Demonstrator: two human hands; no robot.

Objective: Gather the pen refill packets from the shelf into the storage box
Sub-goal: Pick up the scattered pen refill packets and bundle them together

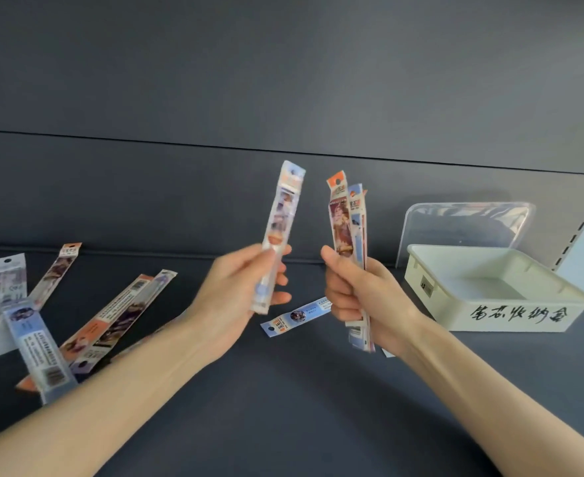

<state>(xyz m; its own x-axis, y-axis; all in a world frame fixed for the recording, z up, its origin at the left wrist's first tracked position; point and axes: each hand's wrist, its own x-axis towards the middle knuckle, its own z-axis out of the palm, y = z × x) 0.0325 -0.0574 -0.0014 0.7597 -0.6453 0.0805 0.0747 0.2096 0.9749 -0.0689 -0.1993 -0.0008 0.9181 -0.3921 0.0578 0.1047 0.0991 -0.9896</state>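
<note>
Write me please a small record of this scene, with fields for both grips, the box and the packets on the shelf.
left grip: holds one packet upright
right grip: holds a bundle of several packets, upright
box: open, on the shelf at the right, no packets seen inside
lid: clear, leaning behind the box
loose packets: scattered flat at the left
stray packet: lies flat between the grips

We see one slim printed packet (278, 235) upright in the left grip (246, 287), a bundle of packets (347, 235) upright in the right grip (356, 297), a blue packet (295, 316) flat on the shelf (283, 407) between them, and scattered packets (111, 315) at left. The cream storage box (455, 321) sits open at right.
</note>
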